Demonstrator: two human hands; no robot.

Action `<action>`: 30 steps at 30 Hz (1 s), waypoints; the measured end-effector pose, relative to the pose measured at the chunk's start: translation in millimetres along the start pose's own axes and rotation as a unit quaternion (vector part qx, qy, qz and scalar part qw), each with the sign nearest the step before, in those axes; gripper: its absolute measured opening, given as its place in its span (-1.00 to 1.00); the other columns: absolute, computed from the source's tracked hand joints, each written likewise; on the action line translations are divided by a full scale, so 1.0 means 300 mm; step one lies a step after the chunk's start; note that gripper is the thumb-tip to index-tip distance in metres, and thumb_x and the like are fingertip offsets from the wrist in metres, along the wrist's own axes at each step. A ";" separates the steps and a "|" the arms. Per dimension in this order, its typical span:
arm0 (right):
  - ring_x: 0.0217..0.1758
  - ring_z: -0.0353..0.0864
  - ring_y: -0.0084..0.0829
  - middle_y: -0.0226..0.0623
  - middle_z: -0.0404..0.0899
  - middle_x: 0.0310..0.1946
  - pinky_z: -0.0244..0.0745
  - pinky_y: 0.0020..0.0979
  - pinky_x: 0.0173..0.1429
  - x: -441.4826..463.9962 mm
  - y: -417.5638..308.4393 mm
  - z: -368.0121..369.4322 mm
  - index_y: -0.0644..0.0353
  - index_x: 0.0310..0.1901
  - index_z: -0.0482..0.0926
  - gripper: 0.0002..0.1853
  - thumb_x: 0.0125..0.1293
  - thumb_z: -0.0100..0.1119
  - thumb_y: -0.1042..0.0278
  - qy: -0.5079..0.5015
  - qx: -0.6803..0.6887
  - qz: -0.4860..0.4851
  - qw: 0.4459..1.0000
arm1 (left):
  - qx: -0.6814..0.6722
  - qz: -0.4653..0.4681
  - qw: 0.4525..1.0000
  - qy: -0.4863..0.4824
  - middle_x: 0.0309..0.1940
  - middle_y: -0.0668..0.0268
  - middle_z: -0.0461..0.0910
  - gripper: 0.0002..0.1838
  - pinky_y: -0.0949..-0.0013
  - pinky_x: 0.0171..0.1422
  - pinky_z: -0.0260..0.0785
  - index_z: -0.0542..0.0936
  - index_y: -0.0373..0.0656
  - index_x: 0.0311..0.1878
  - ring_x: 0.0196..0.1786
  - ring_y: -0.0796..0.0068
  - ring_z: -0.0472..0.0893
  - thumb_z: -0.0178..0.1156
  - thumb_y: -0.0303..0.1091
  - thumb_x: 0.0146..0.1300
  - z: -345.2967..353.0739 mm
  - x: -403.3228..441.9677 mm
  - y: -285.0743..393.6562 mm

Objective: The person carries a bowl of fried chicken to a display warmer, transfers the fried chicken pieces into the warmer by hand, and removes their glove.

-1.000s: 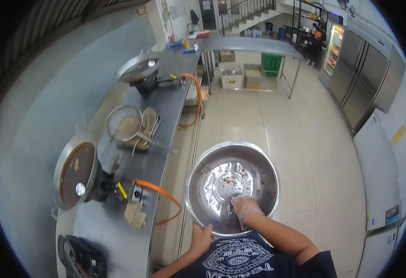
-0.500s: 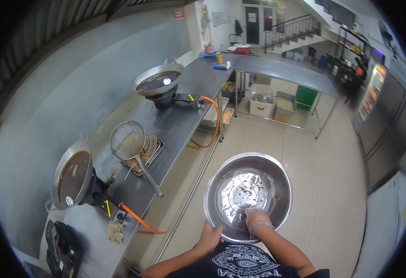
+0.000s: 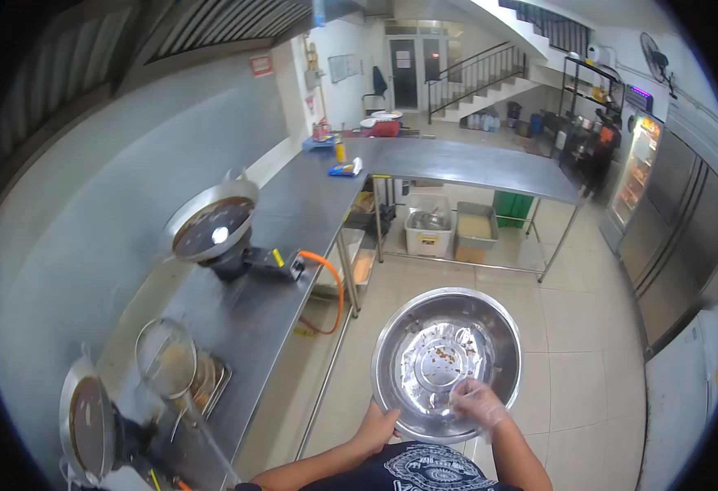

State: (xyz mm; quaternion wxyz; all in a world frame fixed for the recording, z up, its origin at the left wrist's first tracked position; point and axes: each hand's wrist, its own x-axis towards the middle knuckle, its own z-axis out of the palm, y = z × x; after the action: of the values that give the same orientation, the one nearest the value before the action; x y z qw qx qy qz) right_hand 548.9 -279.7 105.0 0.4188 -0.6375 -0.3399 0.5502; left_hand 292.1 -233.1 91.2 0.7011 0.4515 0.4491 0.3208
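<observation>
A large steel bowl (image 3: 502,331) is held in front of my body, with a few small brown bits on its shiny bottom. My left hand (image 3: 378,427) grips the bowl's near-left rim, thumb over the edge. Inside the near-right part of the bowl is my right hand (image 3: 479,403), in a clear plastic glove, its fingers curled together. Whether those fingers hold anything is too small to make out.
Left, a steel counter (image 3: 236,327) carries two woks of dark liquid (image 3: 216,222) (image 3: 89,425) on burners, a strainer (image 3: 167,360) and an orange hose (image 3: 334,282). Ahead stands another steel table (image 3: 465,159) over bins. Steel fridges (image 3: 674,229) line the right; a person (image 3: 600,155) is far back.
The view has turned and tilted up, showing more of the far room. The bowl has shifted right in view, still held by my left hand. My right hand has risen slightly from the bowl's bottom.
</observation>
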 end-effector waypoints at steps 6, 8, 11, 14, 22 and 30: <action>-0.27 0.63 -0.53 -0.34 0.64 -0.25 0.57 -0.47 -0.18 0.194 -0.345 -0.184 0.13 -0.16 0.53 -0.79 0.25 0.39 0.51 0.009 0.312 -0.123 0.942 | 0.020 -0.026 0.998 -0.057 -0.01 0.11 0.56 -0.48 0.38 -0.40 0.52 0.23 -0.22 0.36 -0.25 0.38 0.65 0.05 -0.58 0.34 0.060 0.348 0.151; -0.21 0.65 -0.51 -0.33 0.63 -0.21 0.59 -0.48 -0.15 0.263 -0.470 -0.241 0.14 -0.12 0.52 -0.76 0.25 0.38 0.55 0.002 0.350 -0.188 0.918 | 0.050 -0.062 0.994 -0.075 0.06 0.09 0.53 -0.40 0.32 -0.30 0.56 0.13 -0.18 0.45 -0.13 0.28 0.66 0.03 -0.59 0.37 0.082 0.490 0.191; -0.15 0.65 -0.51 -0.34 0.61 -0.18 0.58 -0.46 -0.08 0.355 -0.735 -0.300 0.15 -0.10 0.50 -0.75 0.27 0.36 0.56 -0.074 0.355 -0.249 0.898 | 0.024 -0.080 0.994 -0.076 0.05 0.12 0.53 -0.41 0.27 -0.33 0.53 0.16 -0.17 0.44 -0.14 0.26 0.66 0.04 -0.58 0.36 0.112 0.705 0.233; -0.15 0.65 -0.37 -0.21 0.61 -0.22 0.57 -0.31 -0.13 0.398 -0.975 -0.322 0.18 -0.17 0.55 -0.80 0.28 0.43 0.44 -0.232 0.314 -0.330 0.859 | -0.002 -0.092 0.994 -0.056 0.18 0.12 0.49 -0.44 0.21 -0.05 0.49 0.18 -0.10 0.48 0.06 0.22 0.58 0.02 -0.45 0.45 0.127 0.931 0.227; -0.19 0.69 -0.20 -0.11 0.65 -0.24 0.58 -0.21 -0.16 0.759 -1.385 -0.479 0.37 -0.19 0.69 -0.84 0.30 0.44 0.47 -0.489 0.211 -0.500 0.683 | -0.242 -0.115 0.962 0.061 0.32 0.09 0.48 -0.56 0.07 0.39 0.46 0.30 -0.17 0.47 0.36 0.14 0.49 -0.08 -0.32 0.61 0.227 1.321 0.356; -0.18 0.67 -0.15 -0.11 0.62 -0.18 0.56 -0.16 -0.10 1.143 -1.555 -0.636 0.36 -0.16 0.77 -0.77 0.31 0.45 0.34 -0.376 0.190 -0.558 0.715 | -0.314 -0.184 0.927 0.093 0.21 0.09 0.57 -0.51 0.19 0.33 0.46 0.49 -0.28 0.30 0.27 0.15 0.56 0.07 -0.08 0.52 0.028 1.911 0.063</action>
State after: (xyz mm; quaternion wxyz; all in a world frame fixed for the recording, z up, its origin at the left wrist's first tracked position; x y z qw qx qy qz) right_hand 805.7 191.4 393.9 0.5995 0.0208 -0.6518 0.4640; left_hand 523.2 261.6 -84.9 0.8087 0.0855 0.4639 0.3514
